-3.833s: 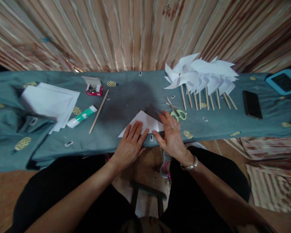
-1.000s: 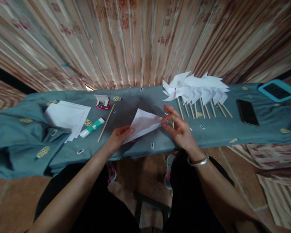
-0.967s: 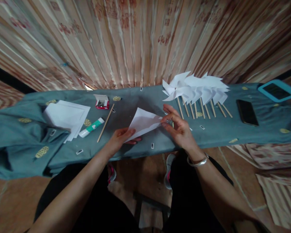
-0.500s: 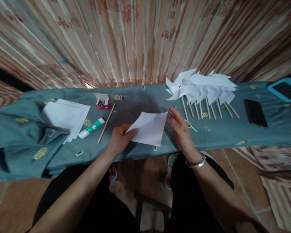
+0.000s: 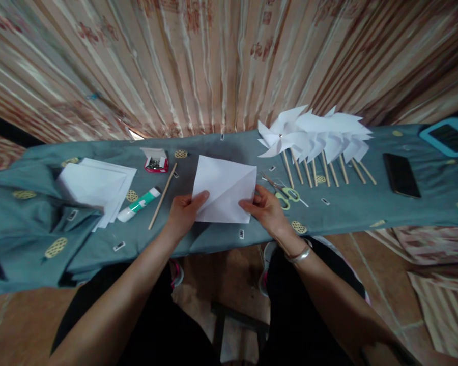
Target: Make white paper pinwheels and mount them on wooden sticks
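A square sheet of white paper (image 5: pixel 225 189) with a diagonal crease is held up over the cloth-covered table. My left hand (image 5: pixel 185 212) pinches its left edge, thumb on top. On the opposite edge, my right hand (image 5: pixel 265 207) grips the sheet between thumb and fingers. Just beyond the right hand lie green-handled scissors (image 5: pixel 288 195), their blades pointing up and to the left. A wooden stick (image 5: pixel 162 196) rests left of the sheet, beside a green-and-white glue stick (image 5: pixel 139 204). Behind them stands an opened small red box (image 5: pixel 156 161) of metal pins.
Several white paper pinwheels (image 5: pixel 313 133) on wooden sticks lie overlapped at the back right. A dark phone (image 5: pixel 401 175) and a blue-framed device (image 5: pixel 448 137) are farther right. Stacked white sheets (image 5: pixel 95 185) lie at the left. A curtain (image 5: pixel 221 71) hangs behind the table (image 5: pixel 209 244).
My right hand has moved left and taken hold of the sheet's right edge. The sheet now faces me squarely with its crease visible, and the scissors are in plain sight on the cloth.
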The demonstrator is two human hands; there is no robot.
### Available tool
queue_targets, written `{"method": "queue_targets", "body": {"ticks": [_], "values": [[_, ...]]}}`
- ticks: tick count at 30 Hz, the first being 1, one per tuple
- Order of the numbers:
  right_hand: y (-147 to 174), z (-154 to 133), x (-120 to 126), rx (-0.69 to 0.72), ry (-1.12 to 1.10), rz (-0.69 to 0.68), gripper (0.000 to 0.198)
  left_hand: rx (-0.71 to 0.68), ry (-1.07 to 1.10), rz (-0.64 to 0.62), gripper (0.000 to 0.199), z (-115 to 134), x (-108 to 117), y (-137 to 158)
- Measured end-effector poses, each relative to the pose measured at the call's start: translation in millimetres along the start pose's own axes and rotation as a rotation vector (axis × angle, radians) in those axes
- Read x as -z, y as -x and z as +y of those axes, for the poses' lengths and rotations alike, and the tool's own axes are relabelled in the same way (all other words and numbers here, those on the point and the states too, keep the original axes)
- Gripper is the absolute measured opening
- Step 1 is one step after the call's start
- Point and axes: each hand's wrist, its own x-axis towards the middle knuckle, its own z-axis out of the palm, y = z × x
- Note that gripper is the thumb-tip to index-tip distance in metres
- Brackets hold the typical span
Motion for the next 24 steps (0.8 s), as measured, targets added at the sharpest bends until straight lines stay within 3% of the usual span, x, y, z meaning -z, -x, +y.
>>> {"method": "queue_targets", "body": {"ticks": [5,9,13,18,21,24], "values": [[7,-20,26,0.29,0.718,0.237,0.032,-0.141,-0.218,0.036,0.038,4,7,-2],[15,-26,60,0.376,1.134,0.344,0.031,-0.241,-0.406,0.117,0.034,12,13,-3],[20,-20,75,0.265,1.363,0.319,0.029,-0.342,-0.44,0.142,0.027,16,14,-7],[19,-30,64,0.064,1.604,0.286,0.032,-0.407,-0.511,0.161,0.033,15,16,-11],[18,-38,59,-0.013,1.637,0.277,0.029,-0.44,-0.55,0.183,0.031,16,18,-15],[18,-40,61,-0.002,1.533,0.305,0.03,-0.465,-0.555,0.211,0.029,18,21,-17]]}}
